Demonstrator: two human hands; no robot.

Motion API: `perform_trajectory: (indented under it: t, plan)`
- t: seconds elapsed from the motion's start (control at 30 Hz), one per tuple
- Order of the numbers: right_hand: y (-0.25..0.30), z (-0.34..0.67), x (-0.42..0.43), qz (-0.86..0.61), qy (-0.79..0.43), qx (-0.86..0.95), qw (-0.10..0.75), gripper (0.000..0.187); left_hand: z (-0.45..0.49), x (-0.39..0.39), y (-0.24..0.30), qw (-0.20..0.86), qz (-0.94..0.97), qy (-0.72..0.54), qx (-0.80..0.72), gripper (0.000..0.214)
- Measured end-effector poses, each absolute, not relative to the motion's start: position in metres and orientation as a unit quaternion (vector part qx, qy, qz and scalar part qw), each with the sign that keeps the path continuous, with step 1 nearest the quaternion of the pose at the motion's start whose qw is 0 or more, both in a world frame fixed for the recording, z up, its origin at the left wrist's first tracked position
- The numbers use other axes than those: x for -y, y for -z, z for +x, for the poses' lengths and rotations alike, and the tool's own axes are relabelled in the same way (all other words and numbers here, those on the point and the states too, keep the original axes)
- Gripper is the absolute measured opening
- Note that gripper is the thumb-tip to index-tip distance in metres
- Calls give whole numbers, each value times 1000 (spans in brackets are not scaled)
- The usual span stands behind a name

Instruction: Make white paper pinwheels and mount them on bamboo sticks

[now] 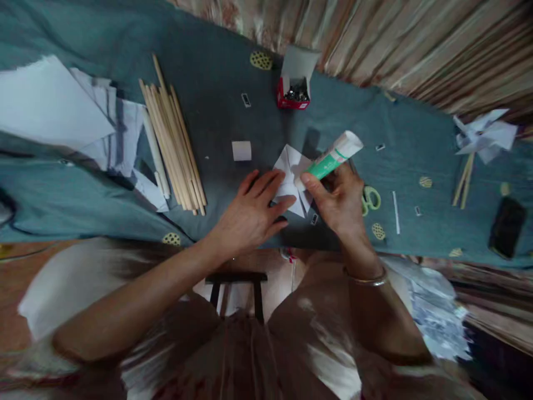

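My right hand (339, 203) is closed around a green and white glue tube (333, 158), whose tip points down at a folded white paper piece (291, 166) on the teal cloth (216, 100). My left hand (254, 208) lies flat with its fingers spread, pressing the near left part of that paper. A small white paper square (241, 150) rests just left of the folded piece. Green-handled scissors (370, 199) lie right behind my right hand.
A bundle of wooden sticks (172, 136) and white paper sheets (54, 105) lie at the left. A red box of pins (295, 91) stands open at the back. At the right are a paper pinwheel (485, 136) on sticks and a black phone (507, 226).
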State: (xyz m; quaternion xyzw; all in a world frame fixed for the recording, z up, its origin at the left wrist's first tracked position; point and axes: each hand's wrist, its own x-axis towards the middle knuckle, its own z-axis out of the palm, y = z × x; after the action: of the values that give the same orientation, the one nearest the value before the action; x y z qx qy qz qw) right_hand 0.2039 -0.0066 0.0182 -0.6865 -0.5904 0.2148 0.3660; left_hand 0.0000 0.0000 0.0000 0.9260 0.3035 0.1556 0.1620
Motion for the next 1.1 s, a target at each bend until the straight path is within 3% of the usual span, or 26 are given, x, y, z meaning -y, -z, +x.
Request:
perform_trajectory:
  t: [0.5,1.1]
  plan:
    - [-18,199,11,-668,-271,583,374,28,0,0,3,171,921,-161,-311,45]
    - [-20,190,6,-669,-217,612,361,34,1,1,3,179,919,-165,-310,44]
